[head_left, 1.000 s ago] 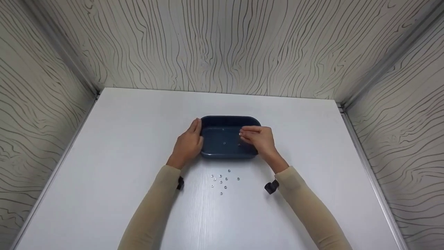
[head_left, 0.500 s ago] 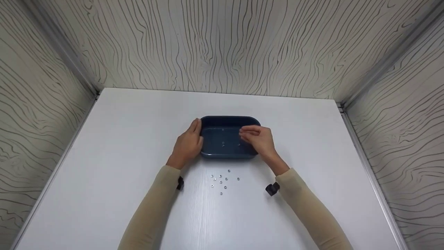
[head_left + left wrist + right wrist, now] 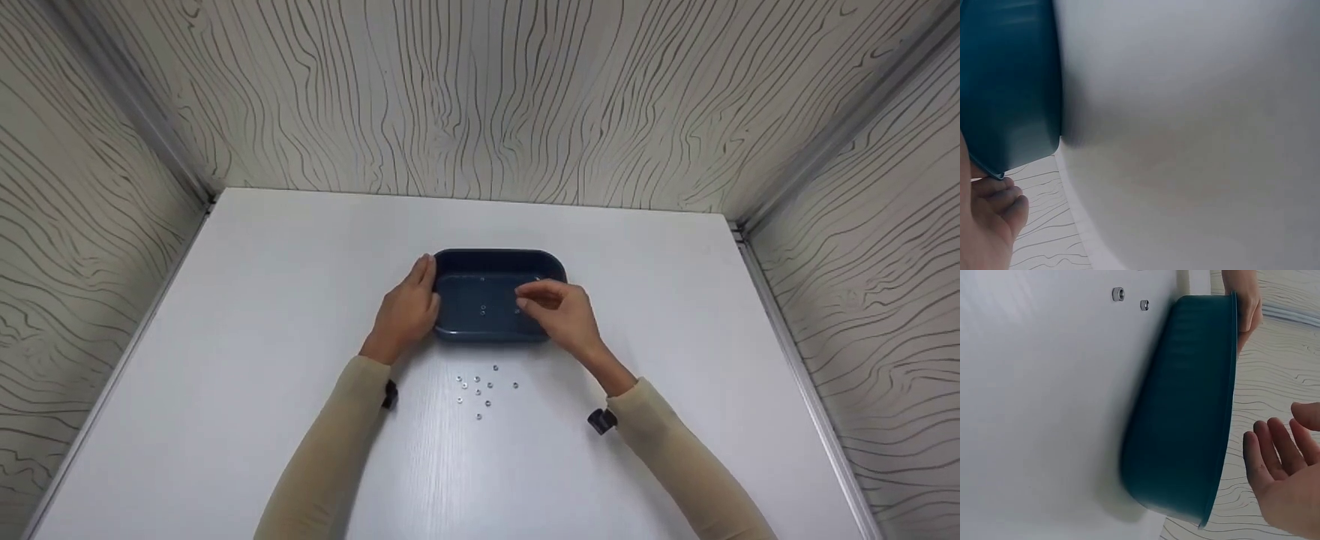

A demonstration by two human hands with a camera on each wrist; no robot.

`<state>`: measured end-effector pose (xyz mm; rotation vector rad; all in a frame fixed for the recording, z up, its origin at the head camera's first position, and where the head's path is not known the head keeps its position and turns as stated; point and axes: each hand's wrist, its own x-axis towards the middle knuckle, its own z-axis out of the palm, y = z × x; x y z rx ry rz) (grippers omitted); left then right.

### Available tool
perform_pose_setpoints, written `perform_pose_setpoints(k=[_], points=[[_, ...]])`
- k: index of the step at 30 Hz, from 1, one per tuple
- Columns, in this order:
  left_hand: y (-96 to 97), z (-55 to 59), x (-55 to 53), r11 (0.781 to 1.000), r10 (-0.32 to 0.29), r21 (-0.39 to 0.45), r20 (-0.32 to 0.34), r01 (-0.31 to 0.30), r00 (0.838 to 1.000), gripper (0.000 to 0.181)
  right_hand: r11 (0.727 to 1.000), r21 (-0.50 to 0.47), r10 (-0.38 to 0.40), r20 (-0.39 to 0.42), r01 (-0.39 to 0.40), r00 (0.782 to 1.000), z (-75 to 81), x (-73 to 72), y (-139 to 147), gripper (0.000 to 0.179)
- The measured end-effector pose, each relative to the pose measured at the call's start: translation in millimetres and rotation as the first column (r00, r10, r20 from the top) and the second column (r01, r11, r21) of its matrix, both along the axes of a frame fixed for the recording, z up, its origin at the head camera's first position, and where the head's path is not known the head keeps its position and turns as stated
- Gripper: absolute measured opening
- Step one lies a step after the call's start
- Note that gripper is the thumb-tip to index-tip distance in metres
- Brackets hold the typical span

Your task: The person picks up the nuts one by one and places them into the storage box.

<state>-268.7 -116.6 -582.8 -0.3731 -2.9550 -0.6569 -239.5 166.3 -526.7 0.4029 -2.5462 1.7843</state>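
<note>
Panels: three (image 3: 480, 97), at the back, left and right, pale with dark wavy grain lines; a grey post (image 3: 131, 112) stood in each of the two far corners.
Desk: one (image 3: 300, 247), white, faintly streaked and shiny; its far edge met the back panel, and grey strips ran along its left and right edges.
Room for moving: wide stretches of desk lay either side of the tub, which sat well apart from both side edges.
Sleeves: two (image 3: 322, 457), beige, reaching in from the near side, with a black device (image 3: 602, 421) at each cuff.
Tub: one (image 3: 495, 337), blue, rounded at its corners, upright on the desk between my hands.
Left grip: my left hand (image 3: 407, 307) held the tub's left rim.
Right grip: my right hand (image 3: 568, 315) hovered over the tub's right end, fingers loosely bent, thumb parted from the fingertips.
Nuts on the desk: ten (image 3: 478, 392), scattered just on my side of the tub.
Nuts in the tub: at least four (image 3: 483, 313), lying apart on its floor.
</note>
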Motion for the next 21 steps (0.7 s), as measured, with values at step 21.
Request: perform_pose_setpoints(k=[21], points=[[-0.1,-0.7,1.0,1.000,0.000,0.008,-0.013,0.000,1.000,0.063,0.895,0.426,0.292,-0.334,-0.133,0.896,-2.2,46.8,5,0.030]])
